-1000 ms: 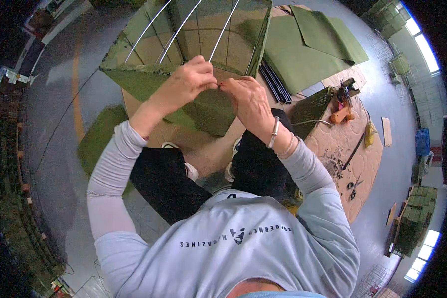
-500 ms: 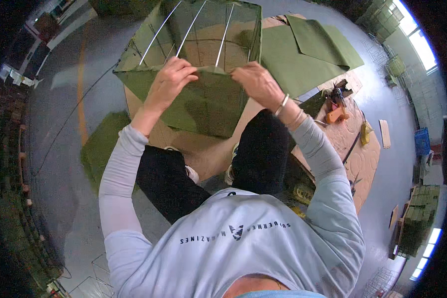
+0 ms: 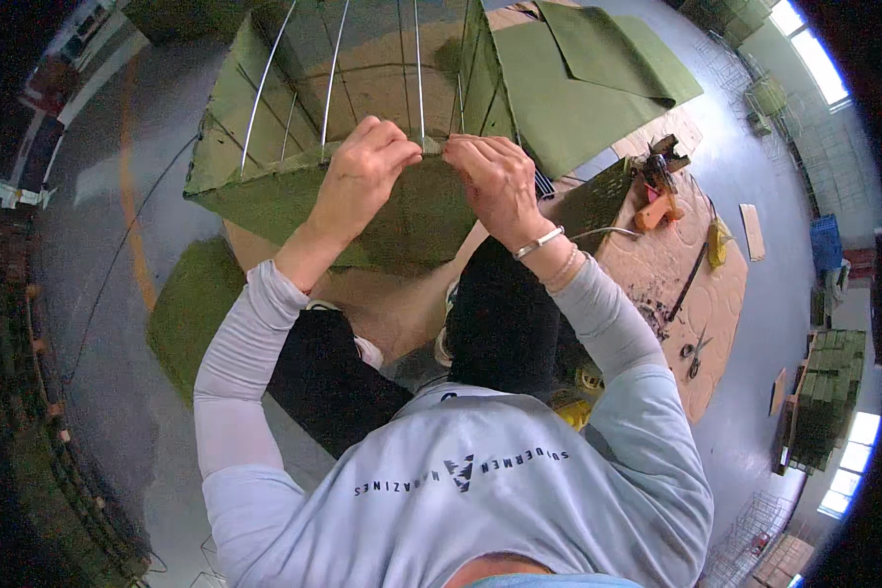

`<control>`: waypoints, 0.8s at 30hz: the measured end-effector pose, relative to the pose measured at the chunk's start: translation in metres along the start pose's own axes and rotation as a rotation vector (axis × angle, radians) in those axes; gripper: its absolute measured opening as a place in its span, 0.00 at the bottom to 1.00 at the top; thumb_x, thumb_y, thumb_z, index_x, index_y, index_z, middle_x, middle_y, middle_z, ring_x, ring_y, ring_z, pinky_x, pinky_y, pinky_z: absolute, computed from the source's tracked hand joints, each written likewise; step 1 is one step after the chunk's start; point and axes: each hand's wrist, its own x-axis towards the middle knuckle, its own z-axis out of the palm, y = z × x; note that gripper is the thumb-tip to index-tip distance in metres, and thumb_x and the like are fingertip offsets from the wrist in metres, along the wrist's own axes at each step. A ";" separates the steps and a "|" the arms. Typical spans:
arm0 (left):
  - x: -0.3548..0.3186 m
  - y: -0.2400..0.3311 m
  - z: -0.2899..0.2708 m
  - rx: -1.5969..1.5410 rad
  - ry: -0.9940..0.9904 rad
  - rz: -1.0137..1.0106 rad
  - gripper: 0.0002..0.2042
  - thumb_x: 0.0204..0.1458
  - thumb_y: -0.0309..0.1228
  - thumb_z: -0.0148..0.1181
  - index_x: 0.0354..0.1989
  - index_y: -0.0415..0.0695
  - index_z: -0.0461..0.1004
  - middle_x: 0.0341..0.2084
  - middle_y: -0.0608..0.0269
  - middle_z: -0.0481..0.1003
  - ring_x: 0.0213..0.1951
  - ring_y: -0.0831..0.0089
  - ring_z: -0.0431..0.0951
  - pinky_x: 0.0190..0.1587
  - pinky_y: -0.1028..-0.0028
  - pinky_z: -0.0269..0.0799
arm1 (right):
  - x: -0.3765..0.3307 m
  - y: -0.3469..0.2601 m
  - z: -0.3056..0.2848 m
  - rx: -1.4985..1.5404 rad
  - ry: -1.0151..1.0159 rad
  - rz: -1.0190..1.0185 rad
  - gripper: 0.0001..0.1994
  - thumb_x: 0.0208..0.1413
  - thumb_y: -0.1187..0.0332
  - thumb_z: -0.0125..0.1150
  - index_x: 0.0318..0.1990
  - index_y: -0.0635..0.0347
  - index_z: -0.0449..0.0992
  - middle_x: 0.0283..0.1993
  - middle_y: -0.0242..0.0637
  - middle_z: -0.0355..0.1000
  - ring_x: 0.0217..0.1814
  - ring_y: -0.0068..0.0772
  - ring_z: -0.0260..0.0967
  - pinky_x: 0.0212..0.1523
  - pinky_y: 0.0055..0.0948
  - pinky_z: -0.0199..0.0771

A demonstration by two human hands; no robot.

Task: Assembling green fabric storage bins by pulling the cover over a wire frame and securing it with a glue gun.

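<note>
A box-shaped wire frame covered in green fabric (image 3: 402, 220) stands between and beyond my knees, its barred side facing up. Thin metal rods (image 3: 333, 73) run across that side. My left hand (image 3: 358, 181) pinches the fabric along the near top edge, fingertips pressed together. Close to its right, my right hand (image 3: 497, 186) grips the same edge, with its fingers curled and partly hiding the cloth. A small gap separates the two sets of fingertips, where one rod meets the edge.
Flat green sheets (image 3: 559, 118) lie beyond on the right. Cardboard (image 3: 715, 304) to my right holds an orange-handled tool (image 3: 659, 211), a yellow-handled tool (image 3: 718, 247) and scissors (image 3: 695, 355). Another green piece (image 3: 191, 304) lies on the left, near a dark cable (image 3: 127, 230) on the floor.
My hands have come closer together along the near edge, the left sliding rightward and the right coming inward from the corner. The box appears shifted left in view.
</note>
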 end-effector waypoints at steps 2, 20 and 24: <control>0.007 -0.002 -0.004 -0.066 -0.057 -0.068 0.07 0.44 0.21 0.61 0.33 0.38 0.76 0.28 0.59 0.72 0.34 0.63 0.73 0.35 0.69 0.69 | 0.006 -0.006 -0.006 0.034 -0.036 0.073 0.04 0.52 0.74 0.56 0.35 0.62 0.74 0.35 0.44 0.75 0.37 0.44 0.74 0.40 0.37 0.72; -0.025 0.004 -0.016 0.163 0.121 0.020 0.10 0.41 0.20 0.62 0.36 0.38 0.76 0.31 0.61 0.72 0.38 0.64 0.72 0.39 0.68 0.72 | 0.012 -0.032 0.023 0.115 0.076 -0.085 0.13 0.44 0.78 0.54 0.40 0.63 0.75 0.42 0.39 0.67 0.45 0.41 0.65 0.46 0.35 0.68; -0.016 -0.010 -0.020 0.042 -0.054 -0.060 0.10 0.42 0.19 0.60 0.35 0.40 0.78 0.27 0.59 0.72 0.36 0.61 0.73 0.37 0.68 0.70 | 0.021 -0.028 0.028 0.179 0.105 -0.011 0.10 0.43 0.77 0.58 0.36 0.61 0.77 0.35 0.39 0.67 0.42 0.43 0.64 0.44 0.35 0.67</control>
